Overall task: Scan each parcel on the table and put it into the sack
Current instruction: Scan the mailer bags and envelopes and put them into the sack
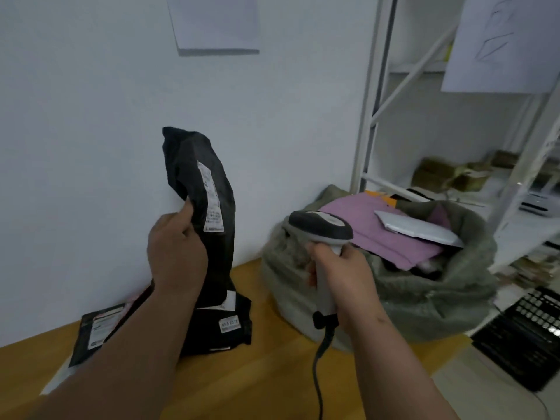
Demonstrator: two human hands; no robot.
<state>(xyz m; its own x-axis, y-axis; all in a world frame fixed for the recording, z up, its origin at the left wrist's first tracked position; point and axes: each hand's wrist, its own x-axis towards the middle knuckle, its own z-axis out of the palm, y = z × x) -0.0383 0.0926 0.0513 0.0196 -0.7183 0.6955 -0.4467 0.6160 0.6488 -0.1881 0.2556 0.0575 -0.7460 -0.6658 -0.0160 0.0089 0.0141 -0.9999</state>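
My left hand (175, 250) grips a long black plastic parcel (209, 189) and holds it upright above the table, its white label facing right. My right hand (342, 271) grips the handle of a grey and black barcode scanner (321, 228), whose head points left toward that label. Two more black parcels lie on the wooden table (272, 374): one (221, 325) under the held parcel, another (97, 331) at the left by the wall. The grey-green sack (424, 298) stands open at the table's right end, holding a purple parcel (388, 237) and a grey one (421, 228).
A white wall runs behind the table. White metal shelving (372, 116) stands at the right with brownish bundles on it. A black crate (527, 338) sits on the floor beside the sack. The scanner's cable (318, 374) hangs down over the table front.
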